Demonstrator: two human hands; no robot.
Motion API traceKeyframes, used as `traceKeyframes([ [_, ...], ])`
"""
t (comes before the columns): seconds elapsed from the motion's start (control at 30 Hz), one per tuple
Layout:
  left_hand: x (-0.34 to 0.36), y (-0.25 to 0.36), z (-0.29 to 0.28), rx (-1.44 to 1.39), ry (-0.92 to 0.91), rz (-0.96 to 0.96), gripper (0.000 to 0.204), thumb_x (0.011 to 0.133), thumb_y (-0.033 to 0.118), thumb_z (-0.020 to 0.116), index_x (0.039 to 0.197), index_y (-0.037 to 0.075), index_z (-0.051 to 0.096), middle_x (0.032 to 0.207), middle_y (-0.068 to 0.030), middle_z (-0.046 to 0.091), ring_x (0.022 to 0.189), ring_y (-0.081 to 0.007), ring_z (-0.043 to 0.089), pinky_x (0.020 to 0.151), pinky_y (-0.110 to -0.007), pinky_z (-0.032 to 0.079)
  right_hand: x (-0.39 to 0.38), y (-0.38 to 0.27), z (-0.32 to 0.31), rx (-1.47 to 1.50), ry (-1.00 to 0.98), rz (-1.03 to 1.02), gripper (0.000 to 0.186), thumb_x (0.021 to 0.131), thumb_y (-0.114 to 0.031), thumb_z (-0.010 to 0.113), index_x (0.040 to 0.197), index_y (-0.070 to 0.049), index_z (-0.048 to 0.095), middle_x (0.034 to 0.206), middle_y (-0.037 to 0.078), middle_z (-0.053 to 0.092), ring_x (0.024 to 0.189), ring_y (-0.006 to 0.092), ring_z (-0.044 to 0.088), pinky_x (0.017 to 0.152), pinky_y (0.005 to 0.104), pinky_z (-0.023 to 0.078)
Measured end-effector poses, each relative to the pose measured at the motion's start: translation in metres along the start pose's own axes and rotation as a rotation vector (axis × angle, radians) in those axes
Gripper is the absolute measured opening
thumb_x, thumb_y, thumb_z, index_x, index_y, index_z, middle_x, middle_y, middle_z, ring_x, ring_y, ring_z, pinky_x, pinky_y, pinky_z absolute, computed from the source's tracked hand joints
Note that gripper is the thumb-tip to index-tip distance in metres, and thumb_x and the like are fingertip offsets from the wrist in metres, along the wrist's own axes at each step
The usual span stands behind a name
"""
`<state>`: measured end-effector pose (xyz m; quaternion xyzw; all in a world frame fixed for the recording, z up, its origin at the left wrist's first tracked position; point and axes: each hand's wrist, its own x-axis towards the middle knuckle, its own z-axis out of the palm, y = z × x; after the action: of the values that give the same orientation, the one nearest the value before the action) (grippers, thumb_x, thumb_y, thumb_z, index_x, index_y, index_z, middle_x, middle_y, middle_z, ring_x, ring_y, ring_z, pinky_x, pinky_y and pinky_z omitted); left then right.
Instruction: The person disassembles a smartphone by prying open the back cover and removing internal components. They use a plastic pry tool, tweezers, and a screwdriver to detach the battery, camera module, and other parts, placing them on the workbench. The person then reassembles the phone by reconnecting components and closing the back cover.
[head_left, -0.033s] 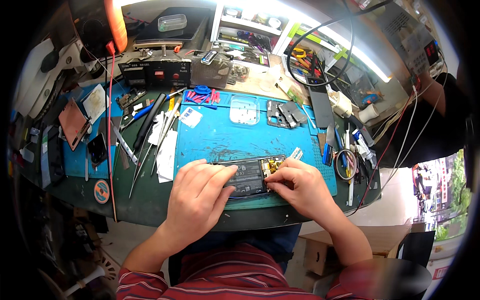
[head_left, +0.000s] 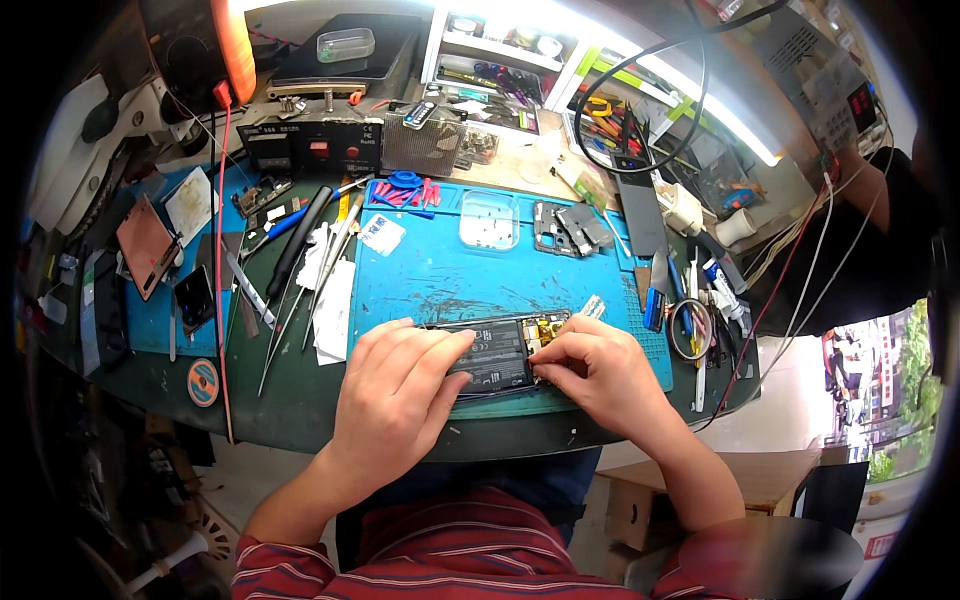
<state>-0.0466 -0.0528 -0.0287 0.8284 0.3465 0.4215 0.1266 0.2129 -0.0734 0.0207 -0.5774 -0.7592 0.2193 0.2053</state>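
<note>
An opened smartphone [head_left: 495,357] lies flat on the blue work mat [head_left: 440,270], its black battery showing and gold-coloured circuitry bare at the right end. My left hand [head_left: 395,385] is bent over the phone's left end, fingers towards its far side and thumb near the closer edge, steadying it. At the circuitry end, my right hand [head_left: 600,372] has thumb and forefinger pinched together low over the board [head_left: 541,340]. Whatever sits between those fingertips is hidden or too small to make out.
Behind the phone are a clear plastic tray [head_left: 489,221] with tiny parts and some dark phone parts [head_left: 572,228]. Tweezers [head_left: 283,335] and a black-handled tool [head_left: 299,243] lie left. A tape ring [head_left: 691,329] and several tools lie right. A red cable [head_left: 223,300] crosses the left edge.
</note>
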Motion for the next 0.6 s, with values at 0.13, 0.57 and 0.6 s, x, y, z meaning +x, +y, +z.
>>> traceKeyframes([
  [0.13,0.000,0.001,0.000,0.007,-0.010,-0.008,0.046,0.086,0.007,0.081,0.130,0.006,0.068,0.115,-0.0086,0.071,0.109,-0.0295,0.066,0.106,-0.048,0.050,0.006,-0.001,-0.007,-0.033,-0.064,0.000,0.011,0.088,-0.009,0.083,0.097,-0.004,0.079,0.090,0.009,0.070,0.081,0.0251,0.071,0.073,0.0360,0.055],
  [0.57,-0.001,0.002,0.000,0.009,-0.006,-0.023,0.049,0.087,0.006,0.080,0.134,0.005,0.066,0.115,-0.0099,0.070,0.105,-0.0297,0.066,0.108,-0.050,0.048,0.033,-0.012,-0.018,0.044,-0.307,0.281,0.015,0.088,-0.011,0.083,0.098,0.000,0.080,0.087,0.011,0.077,0.077,0.0205,0.073,0.073,0.0338,0.057],
  [0.6,-0.001,0.002,0.001,0.007,0.005,-0.016,0.049,0.087,0.004,0.079,0.133,0.005,0.066,0.113,-0.0103,0.070,0.102,-0.0302,0.067,0.108,-0.051,0.049,0.034,-0.013,-0.018,0.060,-0.321,0.324,0.016,0.088,-0.012,0.083,0.098,0.001,0.080,0.086,0.011,0.078,0.076,0.0188,0.073,0.072,0.0332,0.058],
])
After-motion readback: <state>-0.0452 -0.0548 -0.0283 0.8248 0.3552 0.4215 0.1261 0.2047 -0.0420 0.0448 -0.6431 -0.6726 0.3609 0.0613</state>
